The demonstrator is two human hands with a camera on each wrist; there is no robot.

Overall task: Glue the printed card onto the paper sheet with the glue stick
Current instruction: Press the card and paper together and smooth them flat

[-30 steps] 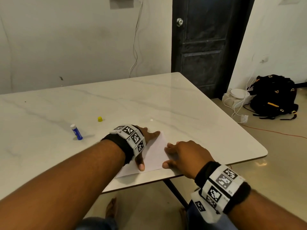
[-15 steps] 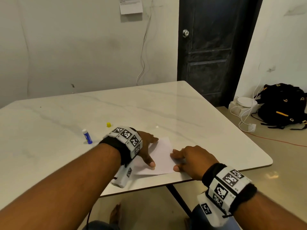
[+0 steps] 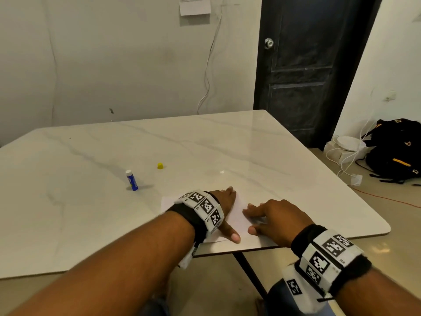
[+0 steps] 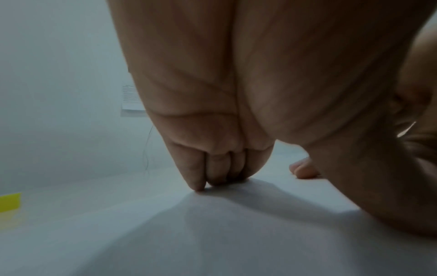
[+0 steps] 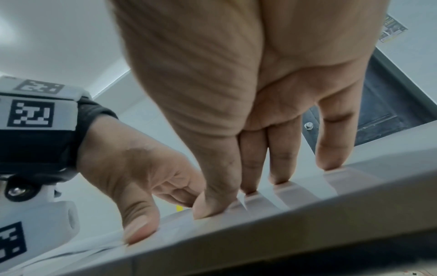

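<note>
1. Worktop [image 3: 227, 142]: one pale marble-look slab, glossy, grey veins, rounded corners, dark metal leg under the near edge.
2. Far left on it: one glue stick [image 3: 131, 180], a small cylinder with blue body and white top, standing slightly tilted, uncapped.
3. Just right of it, apart: one yellow cap [image 3: 160, 165], a small tapered plug; it shows as a yellow blur at the left edge of the left wrist view [image 4: 9, 202].
4. One white sheet [image 3: 238, 214], thin, flat, matte, rectangular, lying at the near edge of the worktop under both hands. Can't tell the printed card from the sheet; only plain white shows.
5. Left hand [image 3: 224, 207]: grip released, fingers straight and together, tips pressing the sheet [image 4: 236, 224], thumb splayed toward the near edge. Holds nothing.
6. Right hand [image 3: 276, 216]: grip also released, fingers extended, tips and thumb pressing down at the sheet's right edge. In the right wrist view the fingertips [image 5: 281, 177] land on the glossy surface near the worktop rim.
7. Two wristbands, one per wrist: black fabric with white blocks bearing black-and-white square markers.
8. Right, on the floor: one black backpack [image 3: 396, 151] with yellow trim, beside white cables.
</note>
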